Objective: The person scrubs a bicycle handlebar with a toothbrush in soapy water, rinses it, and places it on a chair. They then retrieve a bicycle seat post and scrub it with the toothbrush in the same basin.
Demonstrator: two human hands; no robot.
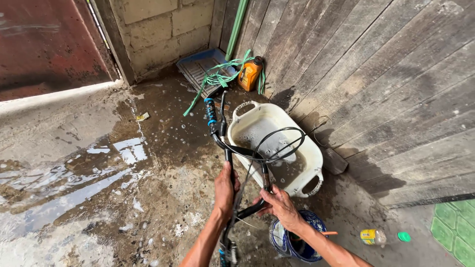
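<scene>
Both hands (252, 198) grip handlebar (232, 148); bike apparently cropped.

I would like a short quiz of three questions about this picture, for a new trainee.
1. True or false: the white tub holds soapy water.
2. Which thing stands against the wooden wall? A) orange bottle B) red bucket C) black boot
3. Fill in: both hands hold a black bicycle ____.

Key:
1. True.
2. A.
3. Handlebar: the left hand wraps its upright bar, the right hand holds a lower bar beside the blue bucket.
</scene>
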